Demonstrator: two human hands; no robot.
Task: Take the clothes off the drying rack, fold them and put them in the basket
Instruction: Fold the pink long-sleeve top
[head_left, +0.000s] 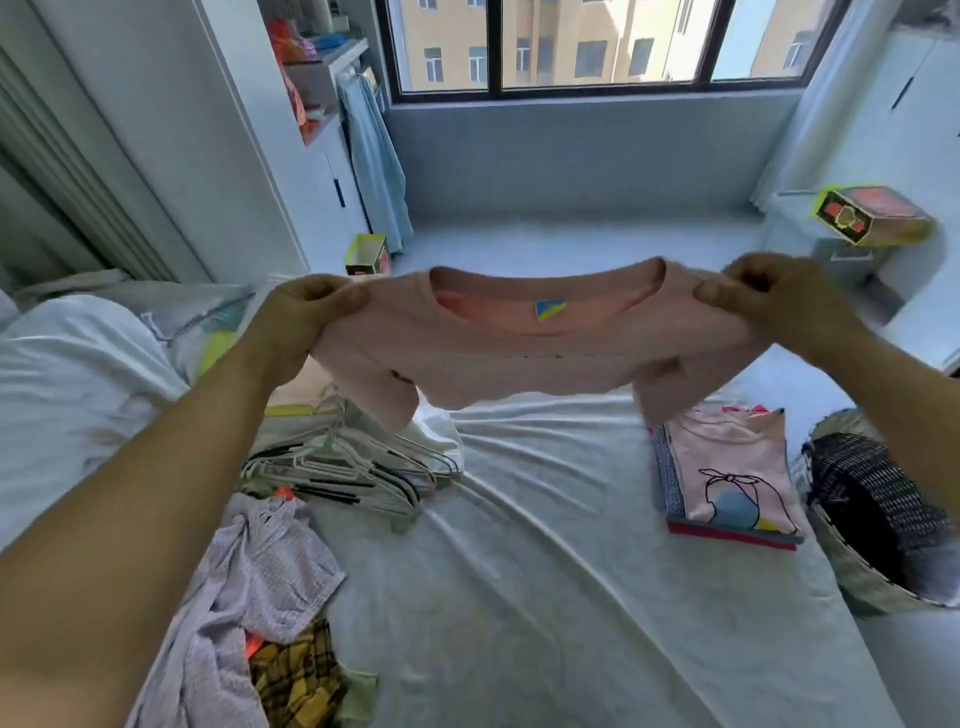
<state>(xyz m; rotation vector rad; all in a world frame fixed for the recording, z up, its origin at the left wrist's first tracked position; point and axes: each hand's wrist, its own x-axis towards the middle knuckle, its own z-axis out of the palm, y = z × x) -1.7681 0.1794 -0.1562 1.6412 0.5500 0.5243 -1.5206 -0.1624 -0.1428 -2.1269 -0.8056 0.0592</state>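
The dark woven basket (878, 499) sits at the right edge of the bed (545, 597), tipped so that its mouth shows; its inside is too dark to tell what lies in it. Just beside it on the sheet is a stack of folded clothes (737, 478), a pink printed top uppermost. Both arms reach forward, raised over the bed. The left hand (306, 317) and right hand (769, 296) are well apart, each grip clamped on a shoulder of the pink top (519, 358), thumb and curled fingers pinching the cloth. The top hangs stretched between them, neckline up, sleeves drooping, clear of the sheet. Below the left arm lie a pile of hangers (353, 462) and a heap of unfolded clothes (260, 587)
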